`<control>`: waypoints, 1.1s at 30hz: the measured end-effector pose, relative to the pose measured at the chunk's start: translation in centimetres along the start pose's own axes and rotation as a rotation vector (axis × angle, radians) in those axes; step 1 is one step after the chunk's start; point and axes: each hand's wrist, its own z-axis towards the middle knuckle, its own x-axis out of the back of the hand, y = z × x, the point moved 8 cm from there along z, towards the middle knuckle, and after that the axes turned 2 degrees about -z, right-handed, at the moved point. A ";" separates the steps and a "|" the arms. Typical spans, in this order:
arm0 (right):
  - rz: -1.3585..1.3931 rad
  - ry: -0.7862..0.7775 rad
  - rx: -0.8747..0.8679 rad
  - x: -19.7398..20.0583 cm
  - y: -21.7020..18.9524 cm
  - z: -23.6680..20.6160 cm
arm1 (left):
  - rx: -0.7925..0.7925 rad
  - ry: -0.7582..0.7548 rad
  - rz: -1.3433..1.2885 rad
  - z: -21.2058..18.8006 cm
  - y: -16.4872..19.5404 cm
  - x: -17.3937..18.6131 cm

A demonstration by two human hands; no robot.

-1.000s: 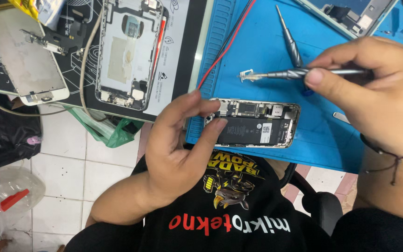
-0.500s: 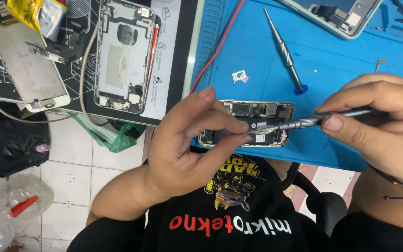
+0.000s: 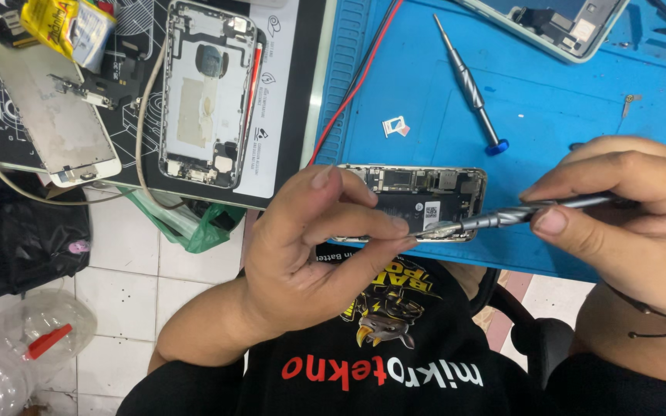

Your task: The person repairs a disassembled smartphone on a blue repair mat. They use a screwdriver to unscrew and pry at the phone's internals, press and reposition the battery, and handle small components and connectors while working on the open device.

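An opened phone chassis (image 3: 414, 202), its screen removed and its battery and boards exposed, is seen lying at the near edge of a blue work mat (image 3: 580, 108). The left hand (image 3: 310, 246) is closed over the chassis's left end, thumb and forefinger pinched at its near rim. The right hand (image 3: 626, 208) is clenched around a grey precision screwdriver (image 3: 518, 214), whose tip is brought down on the chassis's near edge, touching or just beside the left fingertips (image 3: 398, 227).

The chassis is judged light, rigid in its metal frame, but fragile within: ribbon cables and small boards lie uncovered. It is best gripped by the outer rim, never by the interior. The driver is slim and ridged, and would be held securely by the shaft as shown.

Beyond the chassis, further onto the mat, a second screwdriver with a blue cap (image 3: 472, 88) is laid, and a small white card tray (image 3: 396, 125) lies between the two. A red wire (image 3: 356, 85) runs along the mat's edge to the chassis's far left. Further left, a second stripped phone body (image 3: 208, 92) and a detached screen panel (image 3: 52, 115) rest on a black mat (image 3: 287, 100). Another opened device (image 3: 553, 27) is noted at the far edge. The approach to the chassis is obstructed only by the hands themselves.
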 end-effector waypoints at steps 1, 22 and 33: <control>-0.002 -0.002 0.005 -0.1 -0.1 0.0 | -0.001 0.000 0.003 0.0 0.0 0.0; -0.194 -0.004 0.107 0.8 -2.2 -1.2 | 0.149 -0.021 -0.118 -1.4 -1.5 -0.6; -0.839 0.053 0.372 0.6 -5.4 0.2 | 0.285 0.041 -0.140 -5.3 -3.9 -1.1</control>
